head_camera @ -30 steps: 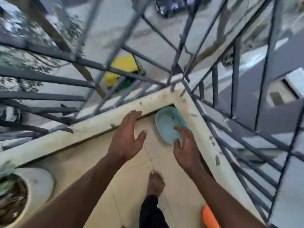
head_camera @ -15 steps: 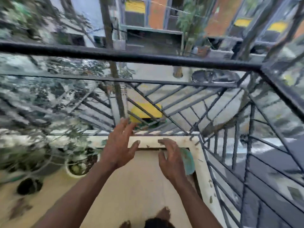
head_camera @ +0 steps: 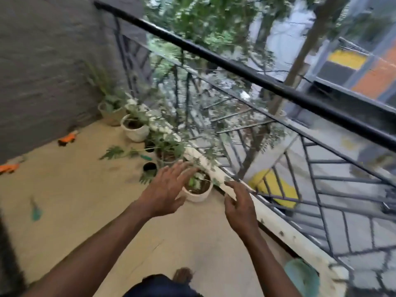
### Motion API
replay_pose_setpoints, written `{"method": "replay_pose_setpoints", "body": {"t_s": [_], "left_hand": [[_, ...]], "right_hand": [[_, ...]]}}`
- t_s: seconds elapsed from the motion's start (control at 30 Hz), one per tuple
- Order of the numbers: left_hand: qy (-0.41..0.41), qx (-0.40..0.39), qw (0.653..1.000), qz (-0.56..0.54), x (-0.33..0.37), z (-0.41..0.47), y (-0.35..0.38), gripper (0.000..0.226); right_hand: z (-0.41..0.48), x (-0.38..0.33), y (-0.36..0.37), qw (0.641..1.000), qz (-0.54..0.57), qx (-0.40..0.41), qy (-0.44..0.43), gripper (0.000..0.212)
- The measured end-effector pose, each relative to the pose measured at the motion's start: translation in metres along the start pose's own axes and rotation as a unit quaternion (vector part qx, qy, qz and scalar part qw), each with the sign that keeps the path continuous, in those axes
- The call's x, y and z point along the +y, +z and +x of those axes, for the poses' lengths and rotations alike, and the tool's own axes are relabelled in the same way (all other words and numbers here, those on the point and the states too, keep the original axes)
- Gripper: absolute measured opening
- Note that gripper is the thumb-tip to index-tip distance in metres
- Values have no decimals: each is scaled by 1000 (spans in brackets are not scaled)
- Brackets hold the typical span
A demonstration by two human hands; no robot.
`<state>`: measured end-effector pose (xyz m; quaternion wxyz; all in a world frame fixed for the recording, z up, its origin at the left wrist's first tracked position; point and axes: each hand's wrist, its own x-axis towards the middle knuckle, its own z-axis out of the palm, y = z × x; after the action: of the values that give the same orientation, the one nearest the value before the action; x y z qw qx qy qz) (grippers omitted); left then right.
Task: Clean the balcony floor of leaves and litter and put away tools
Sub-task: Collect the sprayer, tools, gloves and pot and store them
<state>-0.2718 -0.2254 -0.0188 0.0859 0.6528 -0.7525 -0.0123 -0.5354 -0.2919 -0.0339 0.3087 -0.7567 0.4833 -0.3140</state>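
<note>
Since the earlier picture your view has turned to the left: the teal dish (head_camera: 304,277), which was under your hands in the corner, now sits at the lower right, on the balcony floor (head_camera: 85,189) against the white ledge (head_camera: 278,224). Both hands have come away from it and hold nothing.

Your left hand (head_camera: 166,190) is stretched forward with the fingers straight and spread wide. It overlaps the near rim of a white pot (head_camera: 198,195) with a small plant; whether it touches the pot, the blur does not let me tell. Your right hand (head_camera: 239,207) is also empty, with the fingers loose and a little bent, in front of the ledge under the black railing (head_camera: 257,76).

More pots stand in a row along the ledge toward the grey wall (head_camera: 42,71), among them a white one (head_camera: 135,129) and a small black one (head_camera: 150,168). A green leafy sprig (head_camera: 113,153) lies low beside this row.

The tools are spread on the floor, well apart from your hands: one orange tool (head_camera: 67,139) near the wall, a second orange tool (head_camera: 8,168) at the left edge, and a teal-handled thing (head_camera: 35,212) on the open floor, too blurred to name. Your bare foot (head_camera: 182,274) shows at the bottom.
</note>
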Motion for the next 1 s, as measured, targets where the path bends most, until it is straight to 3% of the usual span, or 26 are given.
{"method": "replay_pose_setpoints", "body": {"t_s": [0.17,0.3,0.53,0.77,1.0], "left_hand": [[-128,-6,992,0,-17,-94,-10,89],[-247,24,968,-41,-31,-172,-16,87],[-381,62,918,-96,-92,-270,-16,80],[-446,68,882,-137,-176,-340,-16,74],[-527,57,825,-193,-231,-399,-8,69]], "right_hand": [[-20,-25,44,994,4,-95,-52,36],[-36,-50,92,979,-14,-187,-76,36],[-39,-116,190,947,-6,-283,-152,40],[-20,-195,310,918,-48,-360,-160,40],[-24,-257,401,889,-53,-427,-158,42]]}}
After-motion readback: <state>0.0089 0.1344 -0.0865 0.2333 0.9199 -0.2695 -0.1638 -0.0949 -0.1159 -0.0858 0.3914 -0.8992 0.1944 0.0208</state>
